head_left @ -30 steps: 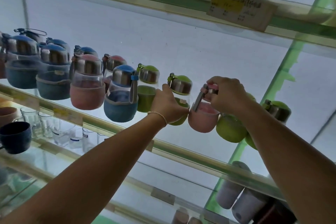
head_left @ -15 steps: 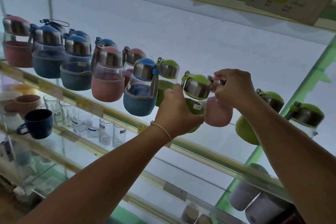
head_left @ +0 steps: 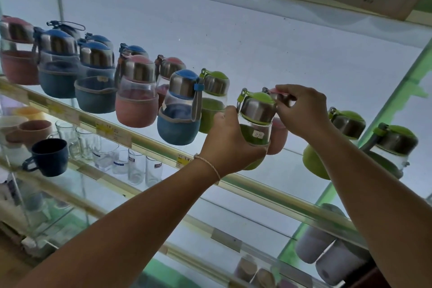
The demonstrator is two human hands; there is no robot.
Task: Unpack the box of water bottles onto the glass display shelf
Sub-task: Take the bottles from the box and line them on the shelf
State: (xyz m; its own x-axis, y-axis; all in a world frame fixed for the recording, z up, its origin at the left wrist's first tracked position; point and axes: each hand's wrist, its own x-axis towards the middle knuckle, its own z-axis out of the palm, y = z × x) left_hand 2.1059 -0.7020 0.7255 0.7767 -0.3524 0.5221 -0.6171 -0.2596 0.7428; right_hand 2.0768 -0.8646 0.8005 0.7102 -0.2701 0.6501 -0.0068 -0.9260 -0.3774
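Bottles (head_left: 135, 100) crowd a glass shelf (head_left: 280, 199). At its front edge the left hand (head_left: 230, 140) wraps its grip round a green bottle (head_left: 256, 121); just behind, the right hand (head_left: 304, 110) pinches in its grip the cap of a pink bottle (head_left: 278, 138).

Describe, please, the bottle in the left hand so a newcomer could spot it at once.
On the glass shelf, find the rightmost blue bottle. Right of it, the left hand holds the green bottle, in front of a pink bottle. It is the only green one in a hand, and a small white sticker shows on its glass.
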